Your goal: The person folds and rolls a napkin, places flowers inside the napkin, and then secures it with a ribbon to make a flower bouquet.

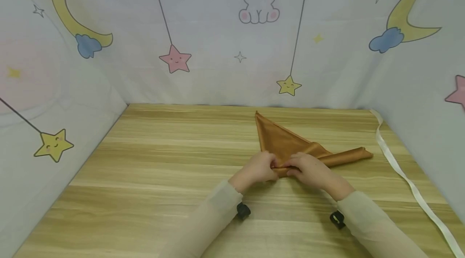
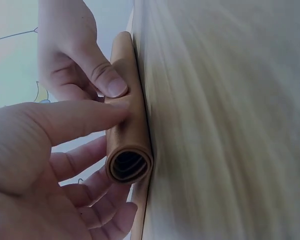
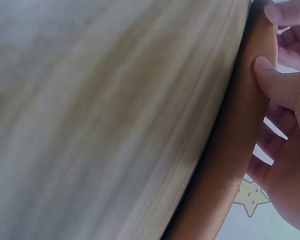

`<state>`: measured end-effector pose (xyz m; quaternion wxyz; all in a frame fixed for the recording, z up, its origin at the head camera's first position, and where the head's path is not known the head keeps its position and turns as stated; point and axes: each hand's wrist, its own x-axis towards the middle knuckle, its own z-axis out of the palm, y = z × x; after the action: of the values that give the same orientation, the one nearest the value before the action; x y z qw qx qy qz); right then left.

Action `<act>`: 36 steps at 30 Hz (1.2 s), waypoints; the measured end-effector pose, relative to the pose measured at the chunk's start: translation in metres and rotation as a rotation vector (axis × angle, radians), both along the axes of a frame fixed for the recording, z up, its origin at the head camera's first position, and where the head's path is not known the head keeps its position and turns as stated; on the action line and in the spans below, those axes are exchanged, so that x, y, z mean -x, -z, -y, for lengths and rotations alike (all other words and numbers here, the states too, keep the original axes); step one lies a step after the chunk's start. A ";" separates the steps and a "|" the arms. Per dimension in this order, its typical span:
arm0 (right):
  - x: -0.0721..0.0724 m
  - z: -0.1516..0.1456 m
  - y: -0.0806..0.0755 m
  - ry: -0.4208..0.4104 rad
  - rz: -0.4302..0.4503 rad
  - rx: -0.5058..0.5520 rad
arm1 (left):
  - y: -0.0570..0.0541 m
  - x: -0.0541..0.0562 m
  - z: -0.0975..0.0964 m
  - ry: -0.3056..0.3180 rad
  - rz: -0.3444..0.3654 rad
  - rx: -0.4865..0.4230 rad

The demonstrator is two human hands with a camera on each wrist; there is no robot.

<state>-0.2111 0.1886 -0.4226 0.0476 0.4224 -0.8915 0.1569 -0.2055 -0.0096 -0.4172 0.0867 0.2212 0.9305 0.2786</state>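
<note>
A shiny copper-brown cloth (image 1: 285, 139) lies on the table, its near edge rolled into a tube and its far part still a flat triangle with a point at the back. My left hand (image 1: 259, 166) grips the roll near its left end, thumb on the near side and fingers behind. Close beside it, my right hand (image 1: 308, 169) pinches the same roll. In the left wrist view the open end of the rolled cloth (image 2: 130, 165) shows layered coils. The right wrist view shows the smooth roll (image 3: 230, 150) running along the tabletop under the right thumb.
A white ribbon (image 1: 403, 177) trails along the right side of the wood-grain table (image 1: 145, 177). Pale fabric walls (image 1: 218, 28) printed with stars, moons and a rabbit enclose the back and sides. A black wrist device (image 1: 243, 211) sits at the left cuff, with another (image 1: 338, 219) at the right.
</note>
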 end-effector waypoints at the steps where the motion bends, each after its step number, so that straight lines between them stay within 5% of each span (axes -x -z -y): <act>1: 0.000 0.000 0.000 -0.002 0.002 0.003 | 0.000 -0.001 0.000 0.006 -0.032 0.024; 5: 0.002 0.001 0.001 0.010 0.036 0.013 | 0.000 -0.001 -0.001 0.010 -0.090 0.057; 10: 0.003 0.000 -0.001 0.038 0.097 0.010 | 0.001 0.000 0.000 0.005 -0.067 -0.038; 19: 0.005 -0.002 -0.001 0.027 0.102 0.018 | 0.008 0.009 0.005 -0.080 0.133 -0.212; 26: 0.007 0.001 0.002 -0.020 0.088 0.031 | 0.006 0.010 0.009 -0.113 0.238 -0.169; 31: 0.007 0.002 0.003 -0.024 0.076 0.017 | 0.002 0.004 0.009 -0.089 0.230 -0.162; 36: 0.006 0.005 0.001 -0.006 0.094 0.011 | -0.001 -0.002 0.008 -0.025 0.071 -0.064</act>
<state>-0.2167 0.1839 -0.4233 0.0073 0.4169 -0.8906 0.1815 -0.2035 -0.0181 -0.4162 0.1089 0.2022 0.9202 0.3170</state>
